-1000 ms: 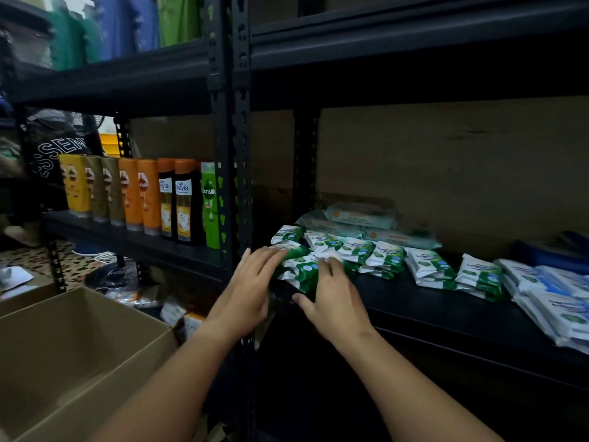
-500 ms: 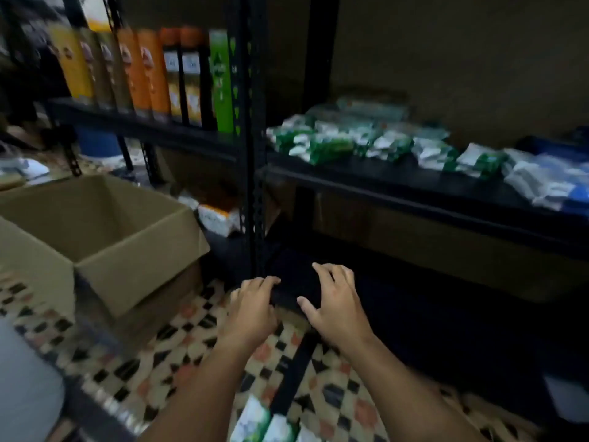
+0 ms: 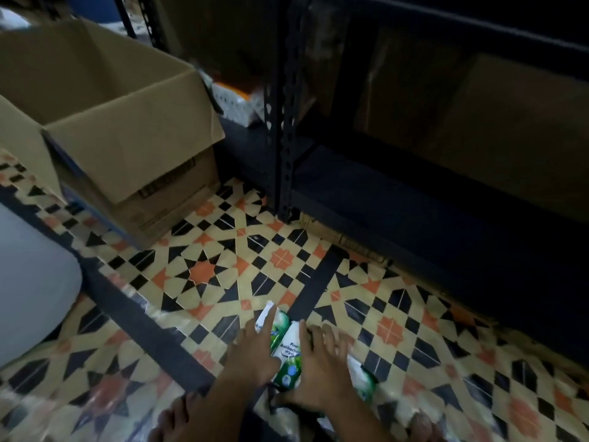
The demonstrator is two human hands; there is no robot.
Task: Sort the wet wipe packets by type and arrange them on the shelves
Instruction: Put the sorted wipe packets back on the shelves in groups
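Three wet wipe packets point(image 3: 288, 349), one cardboard box point(image 3: 105, 122), two hands point(image 3: 255, 352).

- Green-and-white wet wipe packets point(image 3: 288, 349) lie in a small cluster on the patterned tile floor, near its edge closest to the camera and well short of the shelf foot.
- The middle packet lies flat, face up, long side pointing away from the camera; its print is partly readable.
- Another packet point(image 3: 361, 376) lies at the right of the cluster, tilted and mostly covered.
- A white packet end point(image 3: 264, 315) sticks out on the far left side.
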